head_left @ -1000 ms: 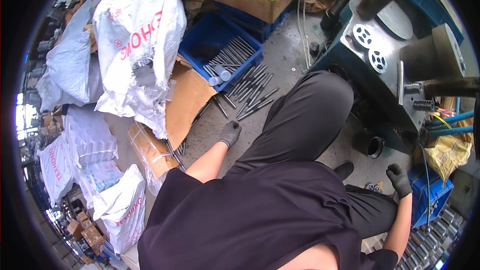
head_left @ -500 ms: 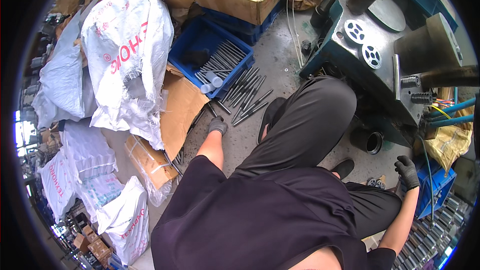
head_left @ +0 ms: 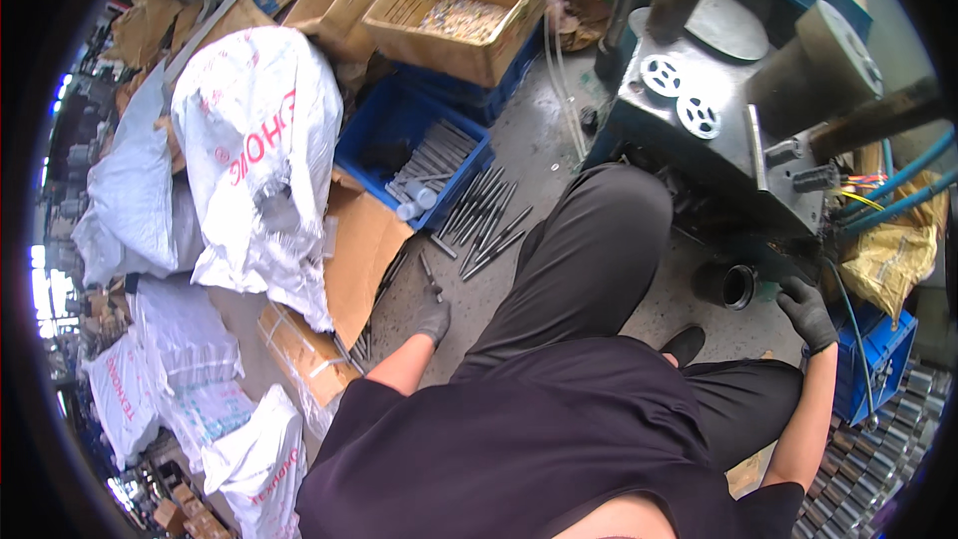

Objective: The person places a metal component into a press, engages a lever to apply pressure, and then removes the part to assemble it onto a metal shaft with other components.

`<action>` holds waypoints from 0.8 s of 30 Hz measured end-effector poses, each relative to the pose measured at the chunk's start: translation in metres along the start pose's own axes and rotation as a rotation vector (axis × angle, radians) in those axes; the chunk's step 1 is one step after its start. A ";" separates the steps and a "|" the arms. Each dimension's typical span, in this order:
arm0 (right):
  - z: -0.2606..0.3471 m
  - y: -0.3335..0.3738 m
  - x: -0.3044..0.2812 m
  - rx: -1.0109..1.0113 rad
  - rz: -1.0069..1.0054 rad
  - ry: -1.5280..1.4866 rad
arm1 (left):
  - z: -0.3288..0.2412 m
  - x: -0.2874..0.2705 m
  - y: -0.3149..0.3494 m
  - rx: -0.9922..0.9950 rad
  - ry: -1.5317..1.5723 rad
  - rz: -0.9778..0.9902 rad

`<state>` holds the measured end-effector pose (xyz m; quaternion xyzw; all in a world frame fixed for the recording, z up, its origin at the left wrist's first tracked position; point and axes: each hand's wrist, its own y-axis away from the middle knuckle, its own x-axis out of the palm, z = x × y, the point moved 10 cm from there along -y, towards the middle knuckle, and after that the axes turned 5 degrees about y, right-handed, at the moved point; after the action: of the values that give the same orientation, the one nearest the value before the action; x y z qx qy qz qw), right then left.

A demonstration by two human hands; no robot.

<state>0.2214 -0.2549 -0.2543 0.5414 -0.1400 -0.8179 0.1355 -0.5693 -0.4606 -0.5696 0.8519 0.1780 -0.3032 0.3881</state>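
Note:
My left hand [head_left: 435, 320], in a grey glove, is closed on the near end of a dark metal rod [head_left: 429, 271] that points away from me above the floor. Just beyond it lie several more rods [head_left: 486, 224] in a loose bunch. These rest against a blue crate [head_left: 461, 173] that holds further rods and two clear plastic caps [head_left: 419, 198]. My right hand [head_left: 806, 313], also gloved, is held out at the right with fingers loosely stretched and nothing seen in them. Nearest to it is a black hollow cylinder [head_left: 736, 285] under the machine's edge.
A steel machine table [head_left: 733, 160] stands at the right, bearing two spoked discs [head_left: 681, 96]. White woven sacks [head_left: 264, 140] and cardboard [head_left: 364, 250] crowd the left. A carton of small parts [head_left: 449, 55] stands at the back. Stacked metal cylinders [head_left: 888, 449] lie at lower right.
My left hand has taken hold of a rod and drawn back toward me. My right hand has moved slightly up and left, nearer the black cylinder. The view has shifted a little.

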 end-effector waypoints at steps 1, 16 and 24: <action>0.040 -0.003 -0.003 -0.091 0.005 0.012 | -0.001 -0.014 -0.006 0.062 0.031 -0.002; 0.168 -0.005 -0.147 -0.375 -0.786 -0.290 | -0.435 -0.182 0.134 1.096 0.558 -0.135; 0.097 -0.059 -0.140 -0.202 -1.066 0.092 | -0.648 -0.117 0.197 1.185 1.061 0.137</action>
<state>0.1806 -0.1407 -0.1215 0.5568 0.2393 -0.7581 -0.2408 -0.3060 -0.0951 -0.0509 0.9562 0.0957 0.1232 -0.2479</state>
